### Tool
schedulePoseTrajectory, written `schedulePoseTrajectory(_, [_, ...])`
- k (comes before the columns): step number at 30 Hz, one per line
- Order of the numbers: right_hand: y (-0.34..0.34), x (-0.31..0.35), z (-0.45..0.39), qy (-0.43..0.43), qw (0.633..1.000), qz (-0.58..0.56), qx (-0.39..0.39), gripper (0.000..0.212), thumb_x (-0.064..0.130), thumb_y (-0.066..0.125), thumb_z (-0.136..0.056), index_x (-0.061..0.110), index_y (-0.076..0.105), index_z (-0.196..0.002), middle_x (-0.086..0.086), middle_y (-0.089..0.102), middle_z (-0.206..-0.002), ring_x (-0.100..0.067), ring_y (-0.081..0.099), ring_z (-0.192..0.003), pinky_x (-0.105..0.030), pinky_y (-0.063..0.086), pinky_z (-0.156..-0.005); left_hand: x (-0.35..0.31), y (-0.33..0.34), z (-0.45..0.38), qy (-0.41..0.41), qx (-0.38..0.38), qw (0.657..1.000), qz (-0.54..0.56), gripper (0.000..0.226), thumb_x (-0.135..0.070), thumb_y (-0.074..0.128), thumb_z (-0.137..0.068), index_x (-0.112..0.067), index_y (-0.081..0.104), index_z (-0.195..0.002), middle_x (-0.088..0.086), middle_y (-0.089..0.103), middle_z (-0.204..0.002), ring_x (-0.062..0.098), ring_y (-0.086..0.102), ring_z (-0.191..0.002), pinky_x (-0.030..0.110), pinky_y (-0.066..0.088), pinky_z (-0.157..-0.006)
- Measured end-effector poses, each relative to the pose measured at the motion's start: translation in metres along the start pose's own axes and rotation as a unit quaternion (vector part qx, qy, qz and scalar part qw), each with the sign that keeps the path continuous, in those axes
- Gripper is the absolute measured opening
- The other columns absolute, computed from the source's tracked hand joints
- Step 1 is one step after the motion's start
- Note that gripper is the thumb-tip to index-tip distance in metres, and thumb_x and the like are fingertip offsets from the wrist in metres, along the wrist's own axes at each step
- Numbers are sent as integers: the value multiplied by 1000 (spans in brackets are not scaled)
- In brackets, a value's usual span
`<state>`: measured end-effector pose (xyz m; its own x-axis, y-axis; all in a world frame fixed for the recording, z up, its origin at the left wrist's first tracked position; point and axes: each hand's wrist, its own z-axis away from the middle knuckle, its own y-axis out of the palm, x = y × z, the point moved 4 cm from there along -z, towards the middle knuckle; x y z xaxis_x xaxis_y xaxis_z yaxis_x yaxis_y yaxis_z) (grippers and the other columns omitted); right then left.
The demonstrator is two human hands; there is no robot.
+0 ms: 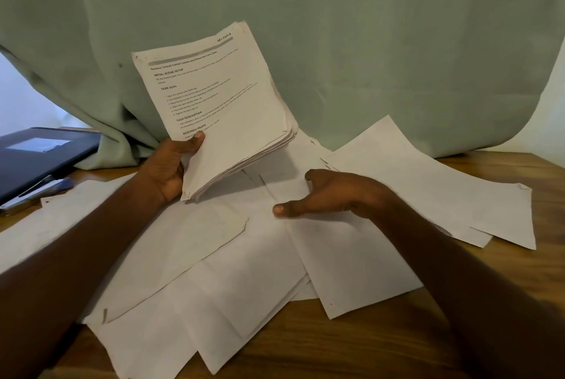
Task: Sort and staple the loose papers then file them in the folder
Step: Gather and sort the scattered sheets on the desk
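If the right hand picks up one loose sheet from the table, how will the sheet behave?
A loose sheet will probably be floppy: it is thin and single, and a neighbour's edge already curls. It likely weighs almost nothing. Lying flat on other sheets, it may slide rather than lift when the open right hand pushes it.

I read print only on the top sheet of the stack (214, 97) that the left hand (169, 164) holds. Top corner: "SECTION 4". Title line under a grey bar: "Remove Colored Contact Lenses and Place into Lens Case". Bold headings down the page: "INITIAL SCENE SETUP", "TASK GOAL", "TASK DESCRIPTION", "REQUIRED PROPS". Small body lines and the numbered list are too blurred to read. Label (38, 144) on the folder (39, 161) shows no text I can read.
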<state>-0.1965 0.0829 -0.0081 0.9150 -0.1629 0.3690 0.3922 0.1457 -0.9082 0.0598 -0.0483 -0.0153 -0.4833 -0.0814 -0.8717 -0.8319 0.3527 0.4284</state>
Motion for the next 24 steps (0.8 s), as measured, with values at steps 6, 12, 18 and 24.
schedulePoseTrajectory(6, [22,21,-5,0,998,16,-60,101,85,64,-69,24,40,-146,-8,40,-156,-35,38,-141,-57,34,-114,0,0,-1,-2,-3,1000,13,47,-3,56,-99,-15,55,-145,3,69,-132,17,72,-107,31,62,-82])
schedulePoseTrajectory(12, [16,38,16,-31,986,60,-151,44,55,67,-83,22,56,-111,4,54,-101,-20,51,-91,-33,44,-81,2,-8,-8,-5,-11,1000,18,52,-4,60,-97,-16,53,-147,5,65,-139,24,64,-124,34,61,-88])
schedulePoseTrajectory(18, [5,56,30,-85,961,129,-230,22,37,63,-94,20,48,-95,8,37,-77,-14,42,-71,-30,35,-75,1,-7,-7,-9,-5,999,34,50,-4,58,-98,-17,55,-146,4,66,-137,22,66,-120,37,59,-94])
schedulePoseTrajectory(24, [17,45,21,-69,975,111,-182,58,68,63,-86,22,56,-121,1,59,-109,-23,58,-102,-36,41,-84,1,-5,-5,-14,-15,999,39,48,-3,59,-96,-16,58,-143,4,68,-134,20,70,-110,35,61,-88])
